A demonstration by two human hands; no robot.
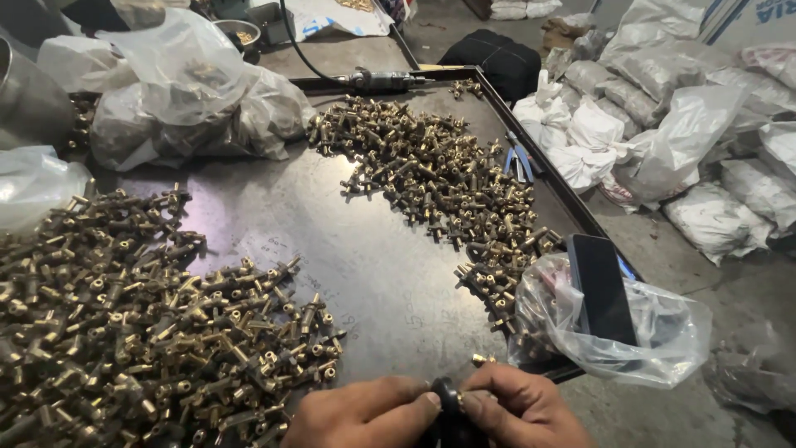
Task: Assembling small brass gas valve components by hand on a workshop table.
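Small black part (pixel 448 393) pinched in the grip of both my left hand (pixel 365 415) and right hand (pixel 518 406) at the tabletop's (pixel 365 249) near edge, brass fittings (pixel 124 323) heaped left, a second pile (pixel 439 178) beyond, plastic bag (pixel 663 332) right.
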